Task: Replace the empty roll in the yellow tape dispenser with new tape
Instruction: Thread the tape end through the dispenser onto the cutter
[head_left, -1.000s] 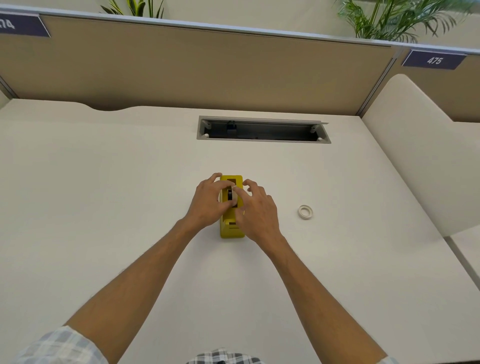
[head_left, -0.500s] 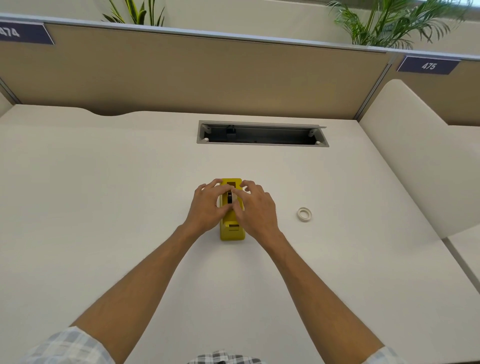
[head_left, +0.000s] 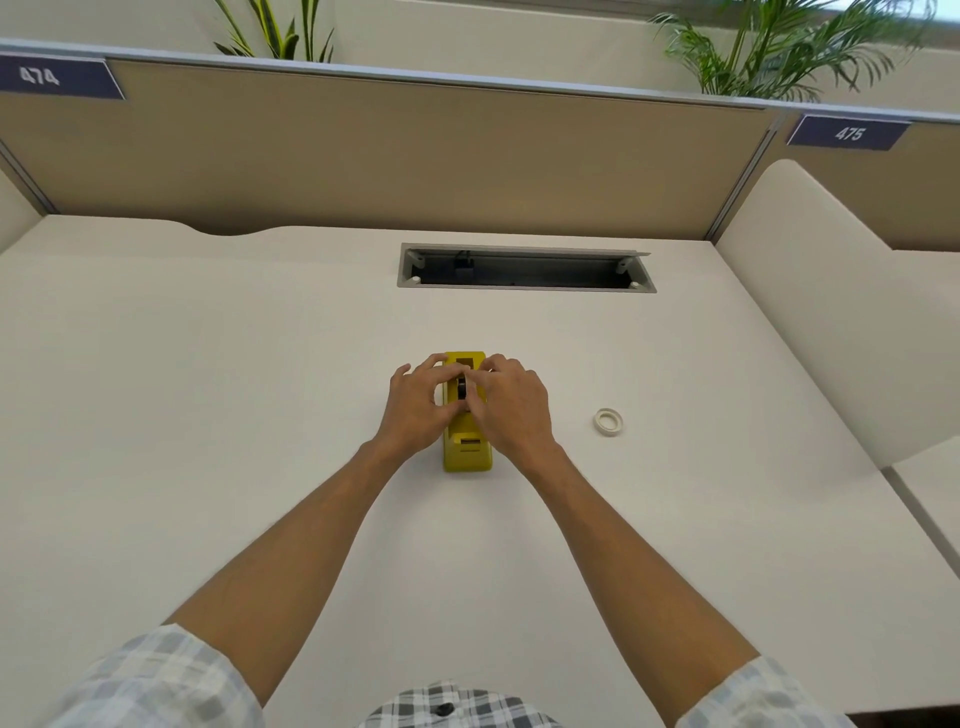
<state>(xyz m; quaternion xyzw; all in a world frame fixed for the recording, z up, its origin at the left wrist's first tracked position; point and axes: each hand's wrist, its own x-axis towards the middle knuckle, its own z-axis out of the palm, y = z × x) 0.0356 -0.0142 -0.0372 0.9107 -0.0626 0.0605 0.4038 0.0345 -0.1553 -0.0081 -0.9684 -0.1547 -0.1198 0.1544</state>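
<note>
- The yellow tape dispenser (head_left: 466, 447) sits mid-surface (head_left: 208, 415), a dark spool (head_left: 462, 388) in its well.
- Left hand (head_left: 418, 410) and right hand (head_left: 511, 410) both pinch around that spool.
- A white tape ring (head_left: 608, 421) lies well apart, right; whether it's the new roll, I cannot tell.

Wearing a short-sleeved checked shirt, its cuffs ending well back from the grip. Showing on the left sleeve (head_left: 156, 680) a soft plaid of pale grey, white and light blue; repeating the same faded check on the right sleeve (head_left: 763, 696). Leaving both forearms bare from the cuffs forward to the left hand (head_left: 421, 410) and right hand (head_left: 511, 410) at the grip. Carrying a tighter, darker check of black, grey and white on the shirt front (head_left: 483, 709), farthest back from the grip, with one small dark button (head_left: 444, 707) sitting in it.
</note>
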